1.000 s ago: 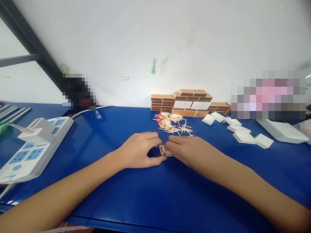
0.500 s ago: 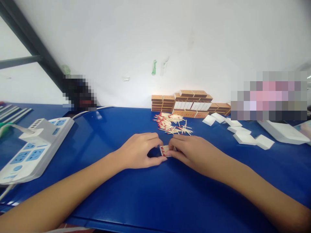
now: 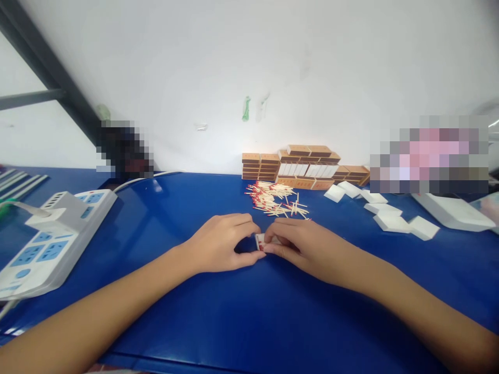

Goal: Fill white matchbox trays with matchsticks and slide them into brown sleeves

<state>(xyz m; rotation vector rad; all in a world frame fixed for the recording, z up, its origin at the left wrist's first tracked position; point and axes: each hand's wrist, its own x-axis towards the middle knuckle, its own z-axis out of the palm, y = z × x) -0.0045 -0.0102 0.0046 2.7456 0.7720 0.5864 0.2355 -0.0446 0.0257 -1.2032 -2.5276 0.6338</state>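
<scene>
A small white matchbox tray (image 3: 257, 243) lies on the blue table between my hands, with red-headed matches (image 3: 261, 242) in it. My left hand (image 3: 222, 242) grips the tray's left end, thumb at the near side and fingers at the far side. Over the tray, my right hand (image 3: 307, 243) has its thumb and curled fingers closed on the matches, covering most of the tray. Just beyond my hands is a loose pile of matches (image 3: 268, 196), heads mostly to the left.
Brown matchboxes (image 3: 259, 166) and white trays stand stacked against the wall. Several white empty trays (image 3: 385, 222) lie at the right, near a larger white box (image 3: 454, 212). A power strip (image 3: 64, 254) with a plug and cable occupies the left.
My right hand has slid slightly left along the tray, and its fingers now cover more of the matches. My left hand keeps its hold.
</scene>
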